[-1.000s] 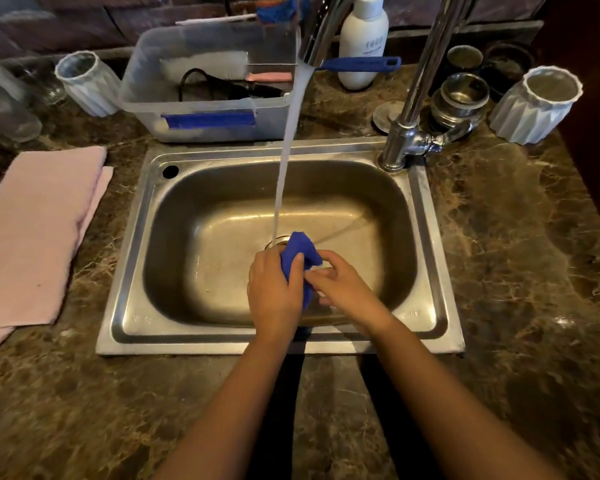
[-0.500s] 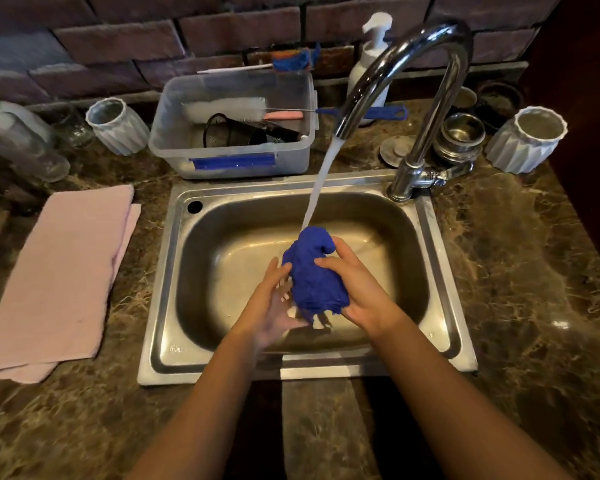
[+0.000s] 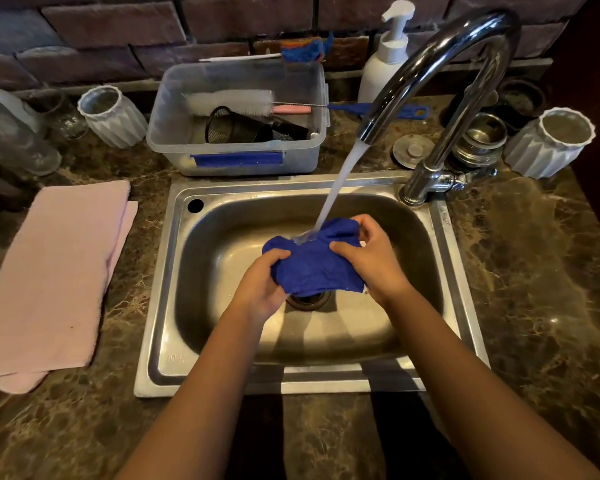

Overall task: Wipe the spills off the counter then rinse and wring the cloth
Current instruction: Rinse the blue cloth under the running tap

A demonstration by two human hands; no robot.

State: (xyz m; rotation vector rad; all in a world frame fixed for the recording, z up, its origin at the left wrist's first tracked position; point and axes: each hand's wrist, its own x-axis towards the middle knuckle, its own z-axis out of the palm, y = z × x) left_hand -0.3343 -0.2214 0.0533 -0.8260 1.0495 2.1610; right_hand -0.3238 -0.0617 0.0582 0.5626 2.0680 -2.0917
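Both hands, left [image 3: 260, 289] and right [image 3: 371, 261], grip the blue cloth [image 3: 316, 268] under the tap stream [image 3: 340, 188]; deflected water may splash onto the surface [image 3: 534, 271].

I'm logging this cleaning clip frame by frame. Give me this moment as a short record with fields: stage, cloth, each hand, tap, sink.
stage: rinsing, not yet wringing
cloth: blue cloth held over the drain, partly spread
left hand: grips the cloth's left end
right hand: grips the cloth's right end
tap: faucet running; water stream lands on the cloth's top
sink: steel, no dishes visible inside
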